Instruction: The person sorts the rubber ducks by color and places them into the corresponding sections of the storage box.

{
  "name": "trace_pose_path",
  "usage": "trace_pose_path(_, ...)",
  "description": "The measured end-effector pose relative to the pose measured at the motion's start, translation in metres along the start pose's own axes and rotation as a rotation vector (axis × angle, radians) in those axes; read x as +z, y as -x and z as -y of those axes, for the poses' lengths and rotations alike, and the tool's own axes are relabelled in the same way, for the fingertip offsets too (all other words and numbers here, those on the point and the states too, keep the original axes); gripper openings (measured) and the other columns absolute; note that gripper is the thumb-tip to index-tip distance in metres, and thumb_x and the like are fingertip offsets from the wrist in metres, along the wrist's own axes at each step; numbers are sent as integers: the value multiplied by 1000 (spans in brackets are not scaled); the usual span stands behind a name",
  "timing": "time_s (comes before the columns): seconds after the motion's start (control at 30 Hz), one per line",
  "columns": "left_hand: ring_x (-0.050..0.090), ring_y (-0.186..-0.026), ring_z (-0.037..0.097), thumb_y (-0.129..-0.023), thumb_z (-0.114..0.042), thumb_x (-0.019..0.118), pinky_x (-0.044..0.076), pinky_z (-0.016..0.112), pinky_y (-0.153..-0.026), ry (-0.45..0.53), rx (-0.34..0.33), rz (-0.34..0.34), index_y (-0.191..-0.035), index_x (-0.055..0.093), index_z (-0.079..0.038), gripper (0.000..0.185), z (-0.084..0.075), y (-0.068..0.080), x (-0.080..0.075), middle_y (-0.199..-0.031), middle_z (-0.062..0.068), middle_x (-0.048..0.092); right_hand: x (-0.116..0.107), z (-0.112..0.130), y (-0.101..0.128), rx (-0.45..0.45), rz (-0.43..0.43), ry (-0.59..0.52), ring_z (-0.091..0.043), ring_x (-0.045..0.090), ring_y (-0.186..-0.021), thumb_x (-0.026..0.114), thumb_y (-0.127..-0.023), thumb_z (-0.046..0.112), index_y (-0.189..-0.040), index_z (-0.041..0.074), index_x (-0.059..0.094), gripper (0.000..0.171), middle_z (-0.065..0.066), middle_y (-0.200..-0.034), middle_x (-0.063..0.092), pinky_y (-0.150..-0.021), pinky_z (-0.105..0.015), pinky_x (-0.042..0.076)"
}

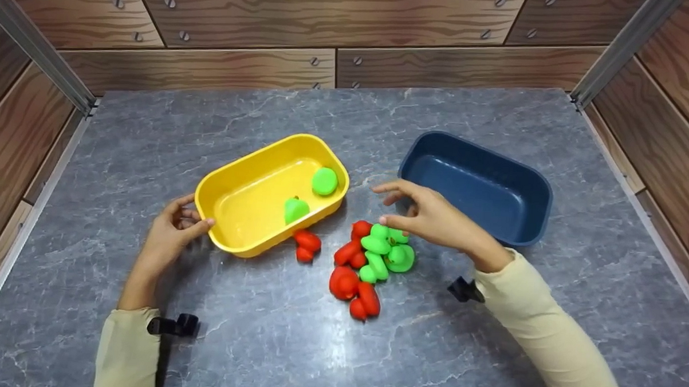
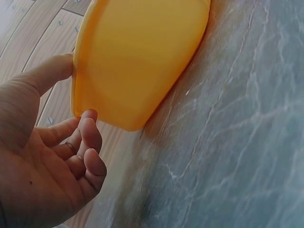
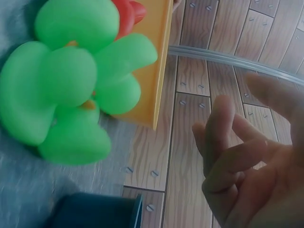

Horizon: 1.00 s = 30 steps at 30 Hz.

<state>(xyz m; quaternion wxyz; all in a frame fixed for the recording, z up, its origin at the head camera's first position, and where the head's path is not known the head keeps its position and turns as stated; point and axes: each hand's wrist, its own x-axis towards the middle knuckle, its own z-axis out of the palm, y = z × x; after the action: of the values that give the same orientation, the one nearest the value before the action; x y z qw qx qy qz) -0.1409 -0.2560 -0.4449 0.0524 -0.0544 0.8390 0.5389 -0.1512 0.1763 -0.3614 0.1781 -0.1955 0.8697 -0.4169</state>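
Observation:
My left hand (image 1: 171,227) holds the left end of a yellow tub (image 1: 245,244), with its thumb at the rim; in the left wrist view, the other fingers curl against the end wall (image 2: 128,109). Inside that tub lie a green toy duck (image 1: 296,210) and a second green toy (image 1: 324,181) with a round base showing. Over the far edge of a mixed pile hovers my right hand (image 1: 429,216), its fingers loosely bent and nothing in them. The pile has several green toy ducks (image 1: 376,244) and several red toy ducks (image 1: 344,282).
A dark blue tub (image 1: 476,192) stands behind and to the right of my right hand, with nothing in it. One red duck (image 1: 306,245) lies against the yellow tub's near side. Wood-patterned walls (image 1: 328,15) border the grey marbled table (image 1: 247,350).

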Motion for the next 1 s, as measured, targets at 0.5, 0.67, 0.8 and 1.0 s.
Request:
trace_pose_path(0.5, 51, -75, 3, -89, -25, 70, 45, 18, -62, -25, 15, -1, -145, 36, -3, 70, -2, 0, -3, -99, -3, 53, 1, -25, 23, -54, 38, 57, -15, 51, -58, 72, -87, 28, -136, 20, 53, 54, -17, -121, 62, -58, -24, 48)
trace_pose_path(0.67, 51, -75, 4, -89, -25, 70, 44, 18, -62, -21, 17, 1, -145, 36, -2, 69, 0, 0, -2, -98, -2, 53, 6, -37, 28, -48, 64, 25, -19, 56, -60, 72, -87, 30, -135, 19, 54, 53, -17, -122, 62, -58, -25, 50)
trace_pose_path(0.8, 51, -74, 4, -89, -25, 70, 45, 19, -62, -13, 6, 2, -145, 36, -3, 69, 1, 0, 0, -98, -3, 53, 8, -47, 30, -37, 89, 3, -22, 58, -60, 72, -87, 29, -135, 16, 55, 53, -18, -123, 60, -58, -28, 52)
trace_pose_path(1.0, 51, -72, 3, -89, -25, 70, 45, 19, -62, -10, 9, 1, -145, 36, -3, 69, 1, 0, 0, -96, -4, 54, 8, -58, 32, 0, 118, -36, -30, 61, -62, 72, -87, 26, -133, 11, 56, 50, -23, -120, 60, -59, -35, 54)
